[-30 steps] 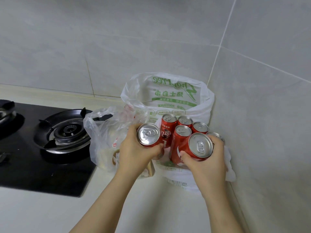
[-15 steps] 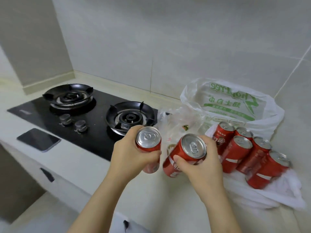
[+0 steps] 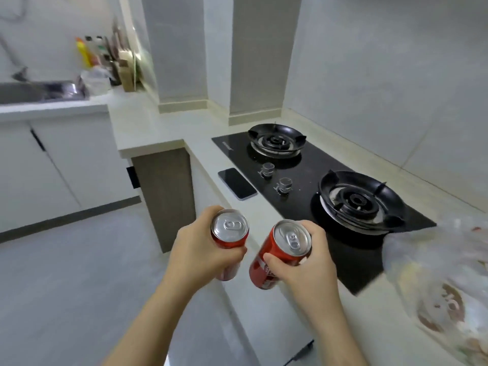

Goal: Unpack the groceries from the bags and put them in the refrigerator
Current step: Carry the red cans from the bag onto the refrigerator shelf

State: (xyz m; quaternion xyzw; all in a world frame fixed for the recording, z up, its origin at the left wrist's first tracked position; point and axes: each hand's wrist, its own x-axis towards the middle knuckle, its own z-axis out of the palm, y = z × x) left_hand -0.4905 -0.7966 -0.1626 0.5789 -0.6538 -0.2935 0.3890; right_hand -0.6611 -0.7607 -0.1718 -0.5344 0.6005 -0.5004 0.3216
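My left hand (image 3: pixel 196 250) grips a red soda can (image 3: pixel 229 233), held upright with its silver top facing me. My right hand (image 3: pixel 306 265) holds a second red soda can (image 3: pixel 277 253), tilted with its bottom toward the left. Both cans hang over the front edge of the counter, close together but apart. A clear plastic bag (image 3: pixel 438 276) with blurred contents lies on the counter at the right edge. The white bag, the other cans and the refrigerator are out of view.
A black two-burner gas stove (image 3: pixel 311 178) sits in the counter behind my hands, with a dark phone (image 3: pixel 237 183) beside its knobs. The counter (image 3: pixel 148 128) turns a corner toward a sink (image 3: pixel 39 92) and several bottles (image 3: pixel 87 52) at the far left. Grey floor (image 3: pixel 79 273) lies below left.
My view has swung left, away from the bags and the remaining cans. Both hands have carried their cans away from the bags to the counter's front edge.
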